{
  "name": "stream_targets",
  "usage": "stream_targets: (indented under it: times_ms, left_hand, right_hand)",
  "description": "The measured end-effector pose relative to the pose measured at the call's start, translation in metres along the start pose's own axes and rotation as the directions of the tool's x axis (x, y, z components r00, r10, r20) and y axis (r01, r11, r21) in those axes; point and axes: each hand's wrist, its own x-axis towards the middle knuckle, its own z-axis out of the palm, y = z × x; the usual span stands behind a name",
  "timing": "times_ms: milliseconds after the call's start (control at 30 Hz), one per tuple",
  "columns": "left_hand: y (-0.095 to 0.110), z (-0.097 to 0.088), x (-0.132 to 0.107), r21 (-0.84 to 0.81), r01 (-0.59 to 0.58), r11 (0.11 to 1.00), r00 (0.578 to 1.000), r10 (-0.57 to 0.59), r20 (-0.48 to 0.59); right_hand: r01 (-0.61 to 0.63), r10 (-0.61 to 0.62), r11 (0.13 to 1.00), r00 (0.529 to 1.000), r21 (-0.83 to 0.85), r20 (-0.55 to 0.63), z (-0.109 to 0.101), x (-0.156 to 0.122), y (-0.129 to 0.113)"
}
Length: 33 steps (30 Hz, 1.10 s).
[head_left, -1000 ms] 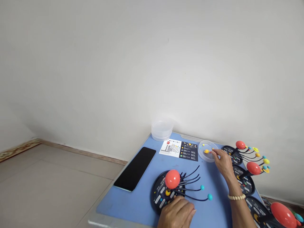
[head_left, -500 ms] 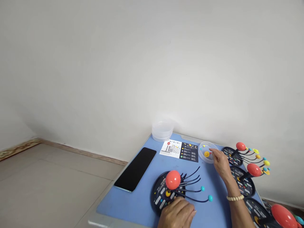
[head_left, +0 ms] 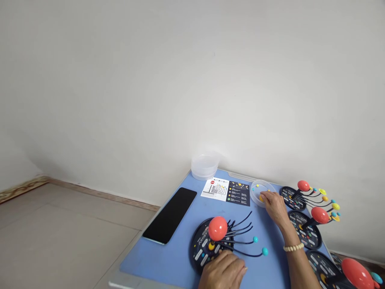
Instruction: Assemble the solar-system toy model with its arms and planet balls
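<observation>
A solar system model (head_left: 217, 228) with a red ball, a round black base and thin curved black arms stands at the table's front; two of its arms end in turquoise balls. My left hand (head_left: 223, 271) rests at the base's near edge, fingers curled together, and what they hold, if anything, is hidden. Over a clear round dish (head_left: 255, 197) with small coloured balls, my right hand (head_left: 274, 205) has its fingertips closed down on the yellow ringed ball (head_left: 261, 198), which they partly cover. A beaded bracelet circles the right wrist.
Three more models with red balls line the right side, one (head_left: 320, 215) in the middle. A black phone (head_left: 171, 216) lies at left. Behind it are a printed instruction sheet (head_left: 225, 192) and stacked clear containers (head_left: 205, 166) against the wall.
My right hand has moved a little left and down into the dish, its fingertips now over the yellow ringed ball. The left hand and the model have stayed in place.
</observation>
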Motion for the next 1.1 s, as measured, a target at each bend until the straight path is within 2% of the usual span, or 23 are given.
stream_targets:
  times_ms: [233, 367, 500, 667, 1100]
  left_hand:
    - [-0.002, 0.003, 0.000, 0.000, -0.016, 1.000, 1.000, 0.016, -0.023]
    - [-0.005, 0.009, -0.003, 0.006, -0.046, 0.999, 0.992, 0.046, -0.115]
    - [-0.007, 0.012, -0.005, 0.007, -0.042, 0.999, 0.997, 0.042, -0.068]
    - [-0.010, 0.021, -0.010, 0.014, -0.051, 0.999, 0.986, 0.053, -0.156]
    - [-0.012, 0.025, -0.014, 0.017, -0.038, 0.999, 0.987, 0.040, -0.153]
  right_hand:
    - [-0.035, 0.034, 0.999, 0.999, 0.037, 0.034, 0.002, 0.012, 0.001]
    - [-0.045, 0.042, 0.997, 0.998, 0.067, 0.040, 0.003, 0.015, 0.003]
    - [-0.057, 0.054, 0.993, 0.998, 0.099, 0.034, 0.003, 0.015, 0.003]
    - [-0.092, 0.092, 0.986, 0.996, 0.136, 0.013, 0.001, 0.016, 0.000]
    - [-0.150, 0.141, 0.972, 0.988, 0.183, 0.061, 0.000, 0.015, 0.001]
